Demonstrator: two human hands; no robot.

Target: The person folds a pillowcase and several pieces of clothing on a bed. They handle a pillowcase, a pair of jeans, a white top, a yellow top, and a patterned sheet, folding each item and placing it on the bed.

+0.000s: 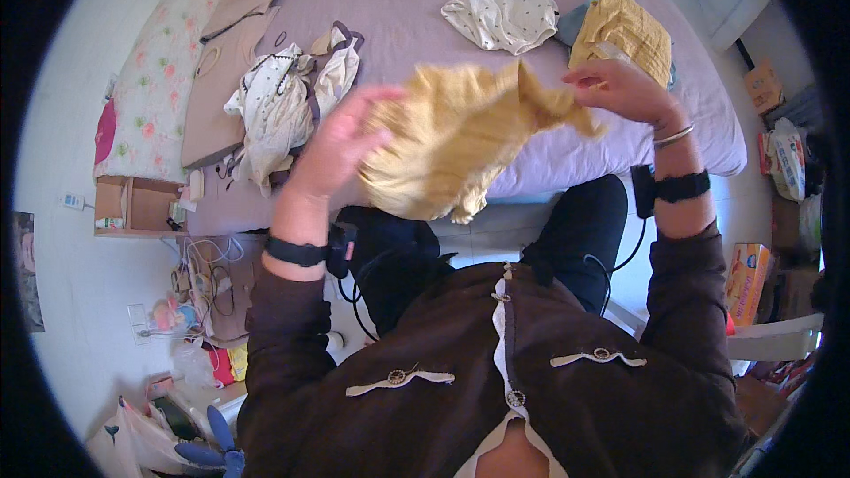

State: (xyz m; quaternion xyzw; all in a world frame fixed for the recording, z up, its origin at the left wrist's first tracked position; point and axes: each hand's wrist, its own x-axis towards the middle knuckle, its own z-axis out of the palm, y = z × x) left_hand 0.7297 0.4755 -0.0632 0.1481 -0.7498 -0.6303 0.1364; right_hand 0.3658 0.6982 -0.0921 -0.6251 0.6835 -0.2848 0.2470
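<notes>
A crumpled yellow garment (443, 142) is held up in front of me at the bed's near edge, smeared by motion. At its left edge, my left hand (350, 137) grips the cloth, with the fingertips blurred. My right hand (624, 93) has its fingers bent together at the garment's right end, and a loose flap hangs below them. Just beyond that hand is a folded yellow textured cloth (622, 31) on top of a blue-grey one. Left of that pile lies a white garment with small dark dots (503, 19), laid flat.
On the left of the lilac bed (398, 13) is a heap of white and dark-trimmed clothes (279, 111). An open wooden drawer box (146, 204) stands by the wall, above tangled cables. A blue fan (212, 447) is at lower left. Boxes and bags (784, 159) line the right side.
</notes>
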